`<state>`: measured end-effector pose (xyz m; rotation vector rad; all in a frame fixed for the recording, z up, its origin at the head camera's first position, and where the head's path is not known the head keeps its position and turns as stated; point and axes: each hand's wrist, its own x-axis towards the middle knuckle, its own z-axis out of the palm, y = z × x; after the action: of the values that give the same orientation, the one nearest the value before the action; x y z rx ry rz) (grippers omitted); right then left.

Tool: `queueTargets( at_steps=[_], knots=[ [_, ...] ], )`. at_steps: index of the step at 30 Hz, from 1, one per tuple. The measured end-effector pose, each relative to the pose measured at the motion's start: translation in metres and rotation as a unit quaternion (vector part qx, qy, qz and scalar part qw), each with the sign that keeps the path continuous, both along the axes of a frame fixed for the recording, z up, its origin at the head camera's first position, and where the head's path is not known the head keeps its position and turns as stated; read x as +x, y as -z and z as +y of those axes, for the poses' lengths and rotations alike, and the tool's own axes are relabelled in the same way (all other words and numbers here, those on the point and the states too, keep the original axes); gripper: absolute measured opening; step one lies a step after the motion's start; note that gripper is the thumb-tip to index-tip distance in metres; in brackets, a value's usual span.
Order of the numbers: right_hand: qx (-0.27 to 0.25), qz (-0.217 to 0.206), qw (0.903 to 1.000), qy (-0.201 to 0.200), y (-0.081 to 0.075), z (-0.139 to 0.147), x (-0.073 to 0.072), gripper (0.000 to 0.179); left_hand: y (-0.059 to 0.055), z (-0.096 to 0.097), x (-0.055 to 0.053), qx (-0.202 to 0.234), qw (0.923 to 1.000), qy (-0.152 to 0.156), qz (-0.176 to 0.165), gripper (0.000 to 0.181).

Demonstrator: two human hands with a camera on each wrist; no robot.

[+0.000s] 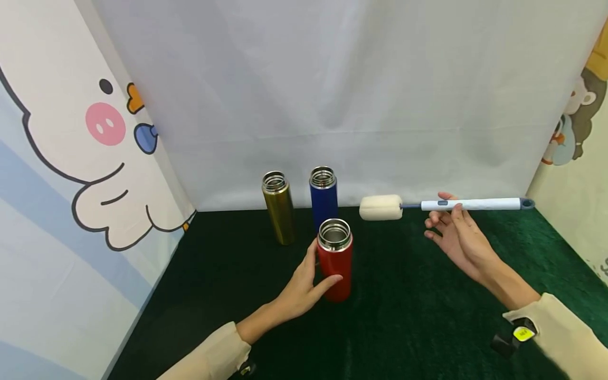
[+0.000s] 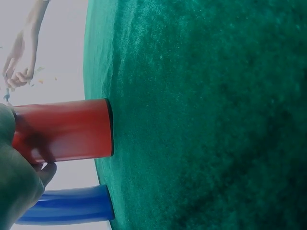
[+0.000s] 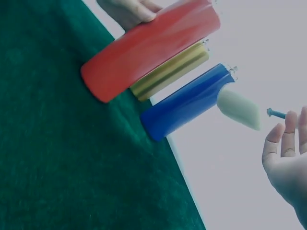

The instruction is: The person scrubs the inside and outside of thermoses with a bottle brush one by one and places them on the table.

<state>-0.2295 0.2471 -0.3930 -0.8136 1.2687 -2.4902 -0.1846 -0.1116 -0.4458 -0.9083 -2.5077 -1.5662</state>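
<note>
above the green cloth point(image 1: 404, 338), a sponge bottle brush point(image 1: 432, 205) held level, right of an open red bottle point(image 1: 336, 264)

the brush looks light, its sponge head point(image 1: 380, 208) soft, its white handle point(image 1: 489, 204) stiff and best held mid-length; the right hand point(image 1: 458, 237) pinches it between thumb and fingers. the upright red bottle seems rigid, smooth, perhaps slippery, surest round its body, where the left hand's point(image 1: 299, 290) thumb and fingers curl. farther back, a blue bottle point(image 1: 325, 203) and a gold bottle point(image 1: 280, 214) stand lidless; any contents are hidden.
</note>
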Motion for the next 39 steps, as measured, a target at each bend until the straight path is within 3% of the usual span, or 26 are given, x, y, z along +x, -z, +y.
queueTargets(
  at_steps=[5, 11, 16, 19, 27, 32, 39],
  knots=[
    [-0.076, -0.056, 0.9949, -0.035, -0.007, 0.002, -0.003, 0.039, 0.0, 0.001, -0.001, 0.002, 1.0, 0.002, -0.006, 0.089],
    [-0.15, -0.115, 0.9801, -0.06, -0.015, 0.002, -0.004, 0.04, 0.001, 0.001, -0.001, -0.002, 1.0, 0.002, 0.001, 0.089],
    [-0.174, -0.132, 0.9728, -0.076, -0.021, -0.002, -0.006, 0.041, 0.0, 0.001, -0.002, -0.002, 1.0, -0.003, 0.006, 0.089],
    [-0.181, -0.131, 0.9726, -0.065, -0.023, -0.004, -0.007, 0.04, 0.0, 0.001, -0.002, -0.001, 1.0, -0.001, 0.006, 0.088],
    [-0.18, -0.119, 0.9762, -0.018, -0.039, -0.016, 0.003, 0.032, 0.002, -0.002, -0.003, 0.003, 0.9999, 0.003, 0.01, 0.089],
    [-0.119, -0.113, 0.9858, 0.033, -0.056, -0.026, 0.008, 0.02, 0.002, -0.003, -0.004, 0.007, 1.0, 0.003, 0.006, 0.09],
    [-0.035, -0.059, 0.9926, 0.1, -0.07, -0.04, 0.008, 0.059, 0.002, -0.001, -0.006, 0.009, 0.9999, 0.006, 0.01, 0.091]
  ],
)
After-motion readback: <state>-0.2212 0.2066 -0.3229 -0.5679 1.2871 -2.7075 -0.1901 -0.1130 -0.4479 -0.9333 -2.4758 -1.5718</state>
